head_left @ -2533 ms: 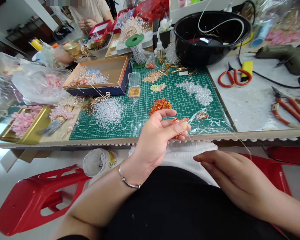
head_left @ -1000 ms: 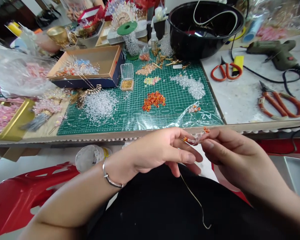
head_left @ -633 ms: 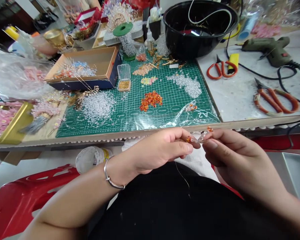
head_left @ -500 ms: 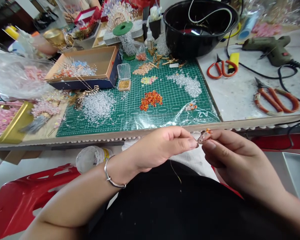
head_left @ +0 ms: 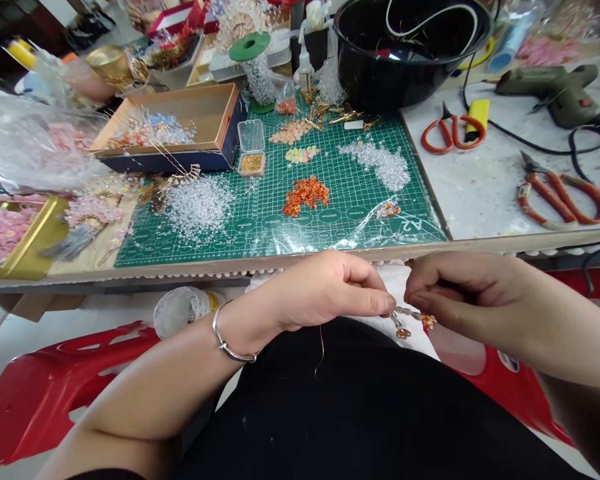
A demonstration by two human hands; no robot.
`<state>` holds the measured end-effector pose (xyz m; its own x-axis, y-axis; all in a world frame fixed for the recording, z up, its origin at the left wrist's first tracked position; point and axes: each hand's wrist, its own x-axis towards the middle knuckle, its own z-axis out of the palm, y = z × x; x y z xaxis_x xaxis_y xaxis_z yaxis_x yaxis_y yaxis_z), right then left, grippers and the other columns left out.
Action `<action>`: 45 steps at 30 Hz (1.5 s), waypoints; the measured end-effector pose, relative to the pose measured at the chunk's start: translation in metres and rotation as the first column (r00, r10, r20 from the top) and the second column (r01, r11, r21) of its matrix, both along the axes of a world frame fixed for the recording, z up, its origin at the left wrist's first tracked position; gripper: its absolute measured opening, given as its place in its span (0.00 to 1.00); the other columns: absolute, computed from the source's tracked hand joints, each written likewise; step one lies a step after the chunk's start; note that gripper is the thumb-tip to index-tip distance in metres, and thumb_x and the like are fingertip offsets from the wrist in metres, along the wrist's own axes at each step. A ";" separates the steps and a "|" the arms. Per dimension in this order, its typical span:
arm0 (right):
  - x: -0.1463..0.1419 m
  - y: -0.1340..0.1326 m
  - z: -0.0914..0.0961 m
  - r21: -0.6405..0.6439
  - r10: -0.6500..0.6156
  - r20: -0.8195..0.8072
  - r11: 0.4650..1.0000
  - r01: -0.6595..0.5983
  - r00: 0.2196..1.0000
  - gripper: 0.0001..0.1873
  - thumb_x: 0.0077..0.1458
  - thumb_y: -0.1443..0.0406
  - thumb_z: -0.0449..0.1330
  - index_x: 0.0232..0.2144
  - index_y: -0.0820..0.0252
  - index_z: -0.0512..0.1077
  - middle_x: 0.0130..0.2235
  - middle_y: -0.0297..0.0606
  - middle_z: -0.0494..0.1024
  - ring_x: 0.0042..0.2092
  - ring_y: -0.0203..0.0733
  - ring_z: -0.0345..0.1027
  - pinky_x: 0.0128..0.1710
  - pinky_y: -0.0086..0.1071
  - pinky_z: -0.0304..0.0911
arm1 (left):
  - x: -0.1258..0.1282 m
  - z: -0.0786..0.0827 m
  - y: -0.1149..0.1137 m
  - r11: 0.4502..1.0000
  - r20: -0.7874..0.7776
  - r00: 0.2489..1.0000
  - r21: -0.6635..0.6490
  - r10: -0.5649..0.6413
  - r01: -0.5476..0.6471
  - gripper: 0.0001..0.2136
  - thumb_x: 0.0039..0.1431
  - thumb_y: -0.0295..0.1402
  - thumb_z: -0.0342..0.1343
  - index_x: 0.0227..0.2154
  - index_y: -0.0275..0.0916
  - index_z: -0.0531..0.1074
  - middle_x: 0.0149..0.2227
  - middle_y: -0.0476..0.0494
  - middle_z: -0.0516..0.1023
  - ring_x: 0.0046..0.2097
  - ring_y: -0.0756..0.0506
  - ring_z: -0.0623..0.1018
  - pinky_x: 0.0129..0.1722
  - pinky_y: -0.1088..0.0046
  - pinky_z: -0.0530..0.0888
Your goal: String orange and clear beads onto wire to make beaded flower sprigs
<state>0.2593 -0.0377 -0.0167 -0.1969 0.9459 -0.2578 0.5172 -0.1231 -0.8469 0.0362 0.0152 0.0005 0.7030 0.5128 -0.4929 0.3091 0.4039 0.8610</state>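
My left hand is closed in a pinch on a small beaded wire sprig with clear and orange beads. Its beaded ends stick out to the right of the thumb, and a thin wire dangles below the palm. Close by on the right, my right hand has its fingers drawn together just above the sprig's orange tip. What lies between those fingertips is hidden. Both hands are over my lap, in front of the table edge. On the green cutting mat lie orange beads and clear beads.
Two red-handled pliers lie at the right, near a glue gun. A black basin stands at the back. Left are an open box and a gold tray. A red stool is below.
The sprig was up between both sets of fingertips; now its beaded ends hang lower and are more exposed. My right hand has turned, its fingertips now above them. The view has shifted slightly.
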 end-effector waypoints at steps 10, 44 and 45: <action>-0.015 -0.013 0.001 0.118 -0.193 0.064 0.976 0.185 0.979 0.08 0.58 0.57 0.61 0.30 0.52 0.76 0.31 0.36 0.80 0.33 0.44 0.71 0.29 0.34 0.62 | 0.001 -0.010 -0.002 0.976 0.121 0.969 0.001 0.215 -0.216 0.07 0.54 0.36 0.67 0.28 0.37 0.79 0.31 0.48 0.78 0.35 0.50 0.74 0.38 0.75 0.68; -0.032 -0.005 -0.022 0.617 -0.149 0.294 0.784 -0.069 0.944 0.18 0.64 0.68 0.54 0.51 0.54 0.78 0.43 0.45 0.85 0.43 0.55 0.80 0.42 0.47 0.71 | 0.022 -0.025 -0.005 0.823 0.207 0.797 -0.096 0.567 -0.561 0.13 0.62 0.40 0.61 0.27 0.38 0.73 0.20 0.57 0.54 0.24 0.54 0.55 0.25 0.75 0.54; -0.030 -0.004 -0.021 0.623 -0.145 0.306 0.778 -0.083 0.941 0.18 0.64 0.69 0.53 0.51 0.53 0.78 0.42 0.44 0.86 0.42 0.55 0.80 0.41 0.46 0.71 | 0.021 -0.025 -0.004 0.842 0.208 0.818 -0.061 0.537 -0.537 0.13 0.62 0.41 0.61 0.27 0.38 0.73 0.20 0.57 0.54 0.24 0.54 0.55 0.25 0.74 0.55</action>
<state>0.2290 -0.0420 -0.0376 -0.1790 0.9219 0.3436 0.7753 0.3472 -0.5277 0.0569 0.0111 -0.0249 0.4020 0.8392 -0.3663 -0.1429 0.4527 0.8801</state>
